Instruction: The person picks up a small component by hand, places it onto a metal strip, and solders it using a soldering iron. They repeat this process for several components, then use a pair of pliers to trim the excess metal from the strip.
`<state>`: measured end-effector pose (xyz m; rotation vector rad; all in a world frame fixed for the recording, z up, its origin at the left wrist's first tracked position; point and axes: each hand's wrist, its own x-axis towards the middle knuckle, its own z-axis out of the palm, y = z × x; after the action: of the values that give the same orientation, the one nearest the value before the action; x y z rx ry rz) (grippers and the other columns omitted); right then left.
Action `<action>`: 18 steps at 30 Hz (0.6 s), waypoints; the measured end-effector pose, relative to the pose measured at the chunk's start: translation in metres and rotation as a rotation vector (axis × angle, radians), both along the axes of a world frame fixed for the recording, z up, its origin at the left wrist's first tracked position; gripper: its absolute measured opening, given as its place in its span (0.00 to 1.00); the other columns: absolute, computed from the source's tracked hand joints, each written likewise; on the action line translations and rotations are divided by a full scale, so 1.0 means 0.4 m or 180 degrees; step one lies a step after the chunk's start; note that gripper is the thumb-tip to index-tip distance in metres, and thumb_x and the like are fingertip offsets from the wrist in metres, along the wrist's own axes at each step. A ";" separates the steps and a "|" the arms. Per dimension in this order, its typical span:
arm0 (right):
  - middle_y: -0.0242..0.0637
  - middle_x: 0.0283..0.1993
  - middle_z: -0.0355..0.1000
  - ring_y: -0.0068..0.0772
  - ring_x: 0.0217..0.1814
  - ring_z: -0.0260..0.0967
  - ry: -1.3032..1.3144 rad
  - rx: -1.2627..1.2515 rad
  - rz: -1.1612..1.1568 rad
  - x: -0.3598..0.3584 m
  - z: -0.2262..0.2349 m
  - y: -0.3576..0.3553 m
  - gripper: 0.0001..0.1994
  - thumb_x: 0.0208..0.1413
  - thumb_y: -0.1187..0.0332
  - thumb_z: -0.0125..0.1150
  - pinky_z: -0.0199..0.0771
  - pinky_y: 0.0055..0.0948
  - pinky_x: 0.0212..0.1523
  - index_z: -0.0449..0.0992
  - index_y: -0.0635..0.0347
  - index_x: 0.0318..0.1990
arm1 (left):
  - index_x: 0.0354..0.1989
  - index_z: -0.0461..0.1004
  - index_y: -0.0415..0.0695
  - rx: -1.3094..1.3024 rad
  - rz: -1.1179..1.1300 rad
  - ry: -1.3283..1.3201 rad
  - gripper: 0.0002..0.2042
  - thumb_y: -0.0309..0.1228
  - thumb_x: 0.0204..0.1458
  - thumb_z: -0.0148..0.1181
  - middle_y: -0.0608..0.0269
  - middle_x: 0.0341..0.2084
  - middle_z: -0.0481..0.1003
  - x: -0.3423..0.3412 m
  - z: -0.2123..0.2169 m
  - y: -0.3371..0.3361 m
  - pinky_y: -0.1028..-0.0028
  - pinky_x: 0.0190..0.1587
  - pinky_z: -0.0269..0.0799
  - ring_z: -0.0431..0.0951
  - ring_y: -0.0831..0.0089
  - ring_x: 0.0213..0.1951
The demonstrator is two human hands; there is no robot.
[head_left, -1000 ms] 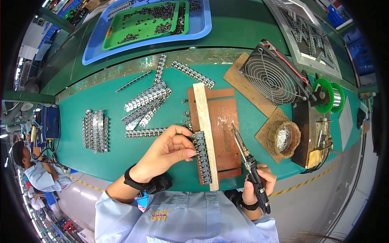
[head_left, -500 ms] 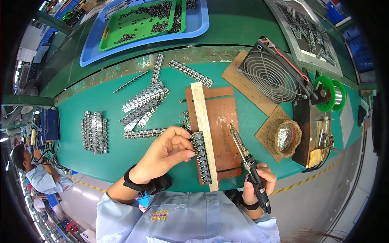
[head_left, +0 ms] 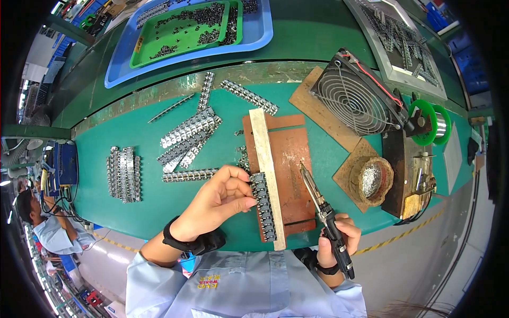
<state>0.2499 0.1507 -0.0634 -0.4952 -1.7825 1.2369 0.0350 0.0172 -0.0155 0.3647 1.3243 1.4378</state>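
Almost nothing has shifted over the last second: your hands, the strip and the iron all keep their places, with only a slight drift of the view. Your left hand [head_left: 220, 197] is half closed at the centre of the frame, fingers curled, thumb and fingertips at the left edge of the dark segmented strip [head_left: 264, 209]; whether they pinch it or merely steady it, you can't tell from this angle. That strip lies just below centre, along the left side of the pale bar [head_left: 266, 175] on the reddish-brown board [head_left: 294, 199]. Your right hand [head_left: 342, 241], at lower right of centre, is closed around the handle of the soldering iron [head_left: 326, 214], whose tip stands over the board, right of the bar and apart from the strip. Judging by this stillness, the work seems paused with the strip kept in position.
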 end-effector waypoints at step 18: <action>0.34 0.24 0.59 0.23 0.22 0.55 -0.0249 -0.0513 -0.0204 0.016 0.026 -0.022 0.23 0.44 0.57 0.63 0.58 0.24 0.28 0.62 0.62 0.39 | 0.43 0.58 0.43 0.0252 -0.0036 -0.0572 0.16 0.16 0.47 0.53 0.65 0.28 0.69 -0.009 -0.029 -0.011 0.79 0.35 0.67 0.70 0.78 0.31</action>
<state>0.2563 0.1419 -0.0532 -0.6963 -1.7257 1.3385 0.0312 0.0128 -0.0269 0.2869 1.1217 1.4805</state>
